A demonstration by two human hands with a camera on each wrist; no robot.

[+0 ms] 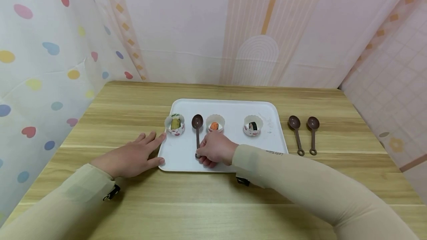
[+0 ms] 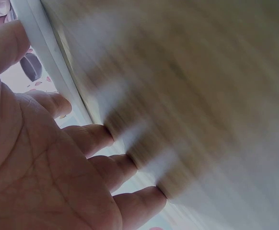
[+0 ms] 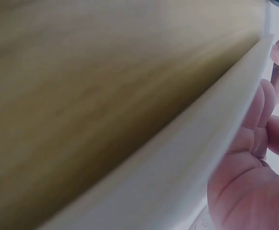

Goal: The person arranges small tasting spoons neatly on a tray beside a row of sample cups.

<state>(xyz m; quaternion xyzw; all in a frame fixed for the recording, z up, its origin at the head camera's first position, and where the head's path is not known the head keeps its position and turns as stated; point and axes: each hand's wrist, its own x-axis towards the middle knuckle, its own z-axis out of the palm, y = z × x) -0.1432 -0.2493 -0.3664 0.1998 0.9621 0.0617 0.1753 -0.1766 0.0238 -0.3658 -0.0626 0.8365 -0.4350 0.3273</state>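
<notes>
On the white tray lies a brown spoon, bowl toward the back. My right hand pinches the end of its handle between thumb and fingers. My left hand is spread flat at the tray's left edge, thumb and index fingertip touching the rim; in the left wrist view its fingers rest on the wooden table. Left of the spoon stands a paper cup with a yellow-green piece. Right of it is a paper cup with an orange sushi piece, its lower part partly covered by my right hand.
A third paper cup with a black-wrapped sushi roll stands on the tray's right part. Two more brown spoons lie side by side on the table, right of the tray. Patterned curtains hang behind and at both sides.
</notes>
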